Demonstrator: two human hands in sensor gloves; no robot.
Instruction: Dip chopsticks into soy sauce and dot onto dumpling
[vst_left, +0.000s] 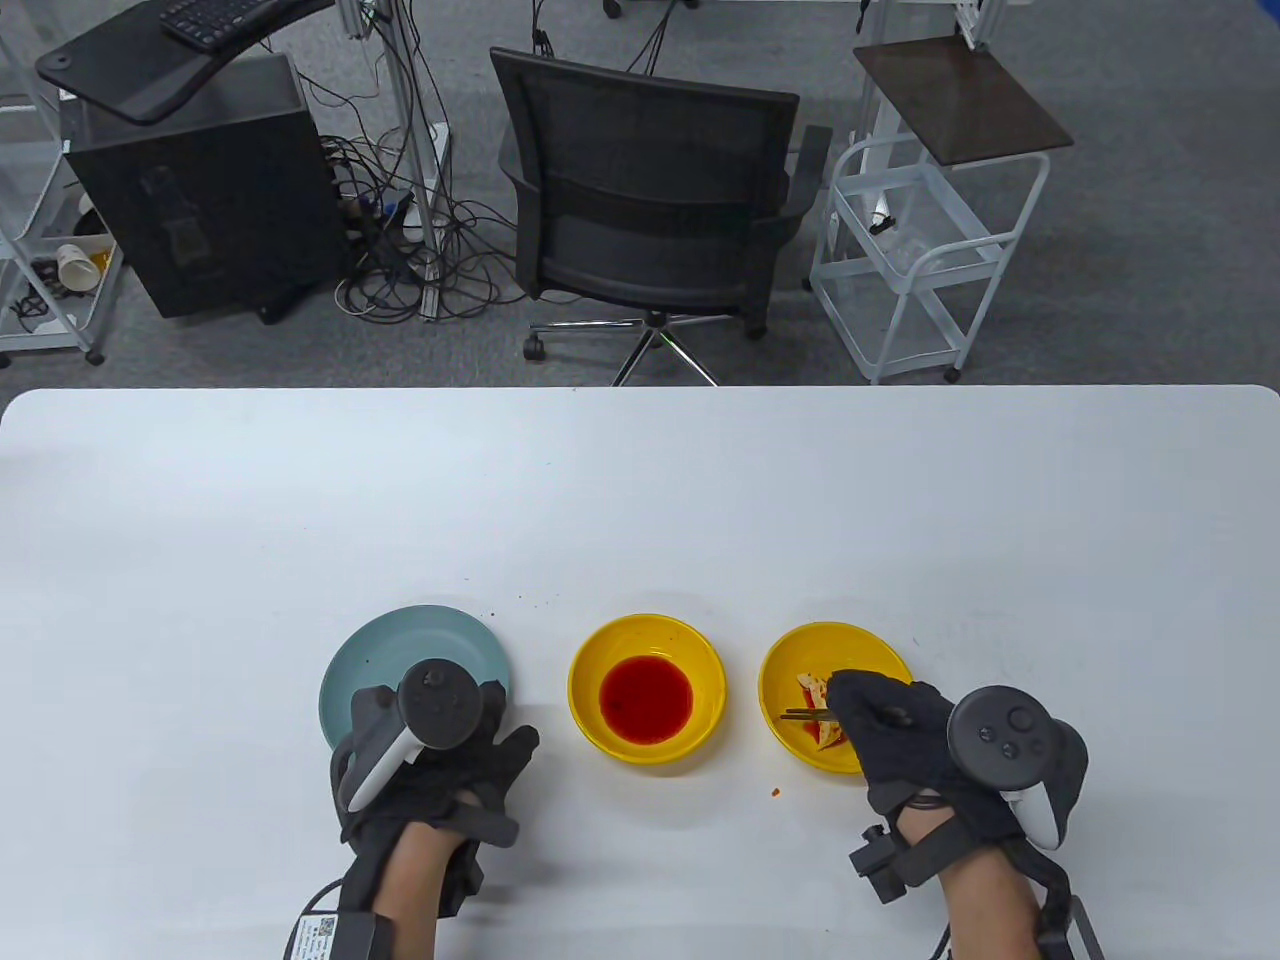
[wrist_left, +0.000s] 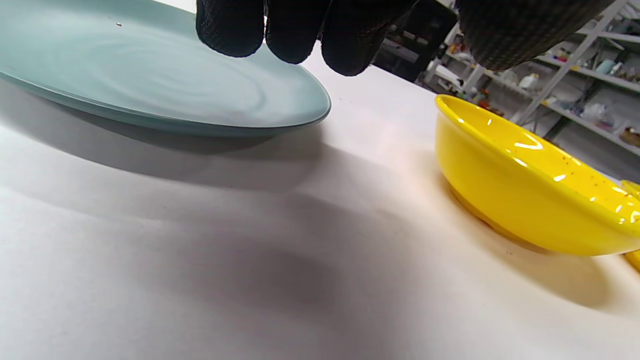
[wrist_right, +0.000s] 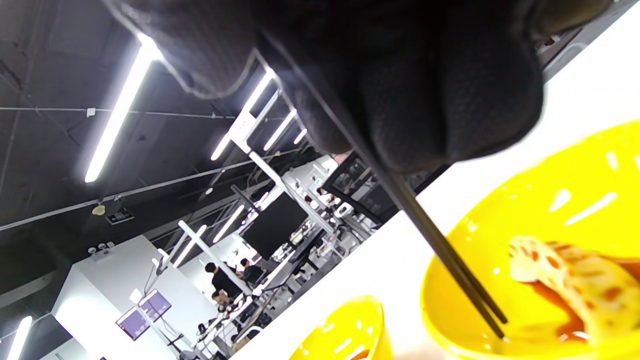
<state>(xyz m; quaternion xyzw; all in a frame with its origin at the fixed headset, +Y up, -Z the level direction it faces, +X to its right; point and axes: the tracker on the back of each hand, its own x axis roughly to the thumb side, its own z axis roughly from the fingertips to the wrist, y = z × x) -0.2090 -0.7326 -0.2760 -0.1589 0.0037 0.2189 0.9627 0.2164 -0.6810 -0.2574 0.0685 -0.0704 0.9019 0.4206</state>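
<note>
Chopsticks in right hand's grip, tips beside dumpling

Found no readable text in any view. White label with small dark print sat on cable box just behind left hand wrist, at bottom edge of table view; print too small for us to read. Buttons on tracker on back of right hand showed no legible marks. Distant screens in right wrist view too blurred for us to read.
</note>
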